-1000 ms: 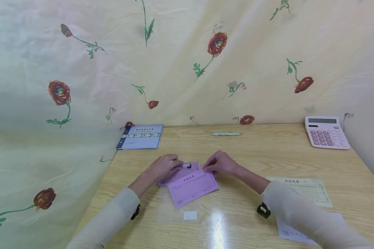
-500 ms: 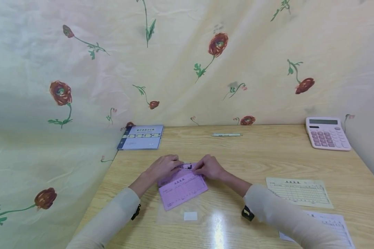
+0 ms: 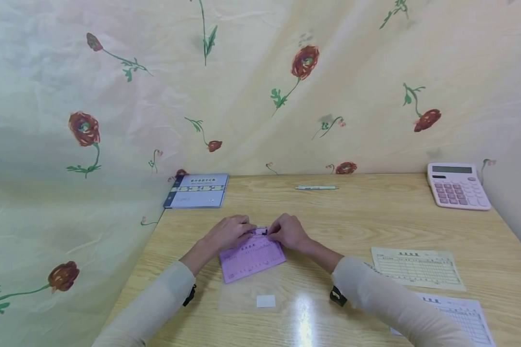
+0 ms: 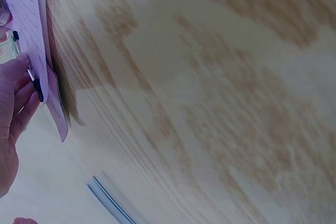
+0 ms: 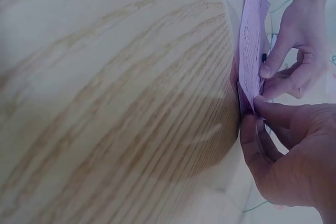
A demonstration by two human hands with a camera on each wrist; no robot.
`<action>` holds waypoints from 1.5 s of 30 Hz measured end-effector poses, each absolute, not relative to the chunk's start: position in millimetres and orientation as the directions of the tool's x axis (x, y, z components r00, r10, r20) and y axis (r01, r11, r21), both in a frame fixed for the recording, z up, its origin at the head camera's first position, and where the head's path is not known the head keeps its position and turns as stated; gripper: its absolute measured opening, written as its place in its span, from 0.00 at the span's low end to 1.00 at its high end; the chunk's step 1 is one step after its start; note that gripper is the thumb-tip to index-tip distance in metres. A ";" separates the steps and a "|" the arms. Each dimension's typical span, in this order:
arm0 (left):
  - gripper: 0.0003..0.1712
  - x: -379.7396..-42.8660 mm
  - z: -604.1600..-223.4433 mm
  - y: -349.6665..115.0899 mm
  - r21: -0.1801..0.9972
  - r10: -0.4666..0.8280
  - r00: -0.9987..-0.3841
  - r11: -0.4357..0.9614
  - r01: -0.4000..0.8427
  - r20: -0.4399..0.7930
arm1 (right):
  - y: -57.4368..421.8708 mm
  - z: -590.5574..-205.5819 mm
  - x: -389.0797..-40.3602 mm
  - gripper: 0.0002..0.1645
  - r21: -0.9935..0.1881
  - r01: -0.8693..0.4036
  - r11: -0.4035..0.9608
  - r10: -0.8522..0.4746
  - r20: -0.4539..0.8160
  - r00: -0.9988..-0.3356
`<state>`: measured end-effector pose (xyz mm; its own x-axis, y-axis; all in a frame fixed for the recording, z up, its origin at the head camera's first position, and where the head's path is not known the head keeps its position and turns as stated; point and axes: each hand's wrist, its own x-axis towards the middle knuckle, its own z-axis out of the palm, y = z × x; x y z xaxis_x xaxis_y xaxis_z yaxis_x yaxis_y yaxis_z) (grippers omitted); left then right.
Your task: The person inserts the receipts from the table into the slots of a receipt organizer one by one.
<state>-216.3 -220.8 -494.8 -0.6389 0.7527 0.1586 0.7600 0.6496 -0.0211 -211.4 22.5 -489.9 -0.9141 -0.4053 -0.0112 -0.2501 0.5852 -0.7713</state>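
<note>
In the head view, a purple printed form (image 3: 253, 260) lies over a clear clipboard (image 3: 239, 300) with a white label (image 3: 266, 301) near its lower edge. My left hand (image 3: 230, 233) grips the metal clip (image 3: 261, 231) at the board's top. The left wrist view has the thumb on this black-ended clip (image 4: 35, 83), beside the purple paper (image 4: 25, 11). With thumb and fingers, my right hand (image 5: 291, 148) pinches the near corner of the purple form (image 5: 251, 45), close to the left fingers. Whether the form's top edge is under the clip is hidden.
A blue-and-white notebook (image 3: 197, 191) lies at the back left, and a pen (image 3: 317, 187) at the back middle. The pink calculator (image 3: 458, 186) stands at the back right. A pale green form (image 3: 418, 268) and a bluish-white form (image 3: 460, 315) lie at the right.
My right hand has moved left with the purple form, sliding it left and up over the other purple paper towards the clip. The left hand stays on the clip.
</note>
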 end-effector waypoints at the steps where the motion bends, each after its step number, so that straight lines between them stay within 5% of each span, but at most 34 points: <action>1: 0.15 -216.4 -494.8 -221.0 -0.021 0.755 -0.635 0.646 0.763 0.162 | 22.2 -489.5 -211.5 0.03 -0.769 -0.244 0.591 -0.400 -0.016 -0.917; 12: 0.15 -213.4 -493.1 -219.0 -0.034 0.739 -0.659 0.669 0.743 0.139 | 19.3 -486.9 -213.3 0.02 -0.741 -0.222 0.634 -0.375 -0.044 -0.926; 24: 0.14 -211.0 -497.3 -213.6 -0.290 0.805 -0.578 0.590 0.754 0.134 | 17.7 -487.3 -215.0 0.03 -0.698 -0.251 0.671 -0.400 -0.055 -0.915; 45: 0.15 -210.1 -502.0 -216.0 -0.265 0.796 -0.580 0.605 0.751 0.174 | 15.4 -486.4 -216.6 0.04 -0.701 -0.240 0.672 -0.391 -0.061 -0.918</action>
<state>-210.1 -216.0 -502.0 -0.5798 0.7960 0.1738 0.7511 0.6049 -0.2645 -216.6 15.4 -486.4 -0.9183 -0.3911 -0.0607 -0.2397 0.6717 -0.7010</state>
